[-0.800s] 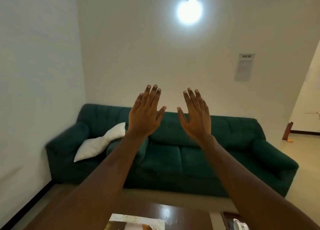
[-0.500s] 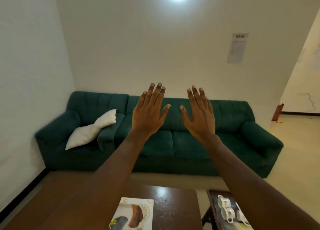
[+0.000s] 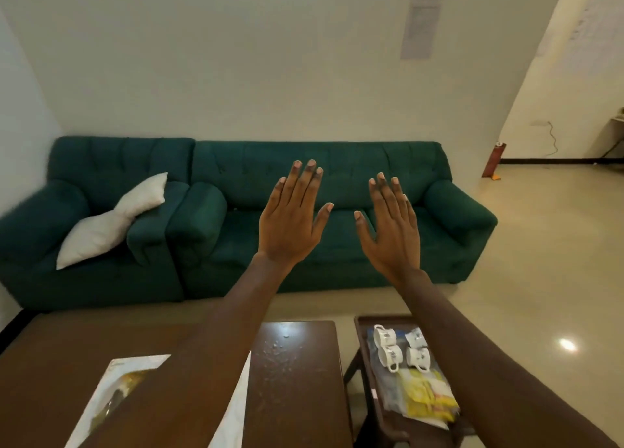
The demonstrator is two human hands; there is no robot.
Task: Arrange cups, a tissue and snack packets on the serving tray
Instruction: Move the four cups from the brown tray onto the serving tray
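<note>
My left hand [image 3: 292, 223] and my right hand [image 3: 391, 229] are raised side by side in front of me, backs toward me, fingers spread, holding nothing. Far below them, a white patterned serving tray [image 3: 111, 390] lies on the brown coffee table [image 3: 297, 373], partly hidden by my left forearm. To the right, a small dark side table [image 3: 363, 326] carries several white cups [image 3: 391, 354], yellow snack packets [image 3: 427, 397] and a clear plastic wrapper. My right forearm covers part of that side table.
A green sofa [image 3: 337, 191] with a white pillow [image 3: 111, 221] stands against the far wall behind the tables. A paper notice [image 3: 420, 22] hangs on the wall. Tiled floor [image 3: 547, 251] opens to the right toward a doorway.
The view has tilted downward, so the ceiling light left the frame and the coffee table, tray and side table with cups came into view. Both hands stay raised and spread.
</note>
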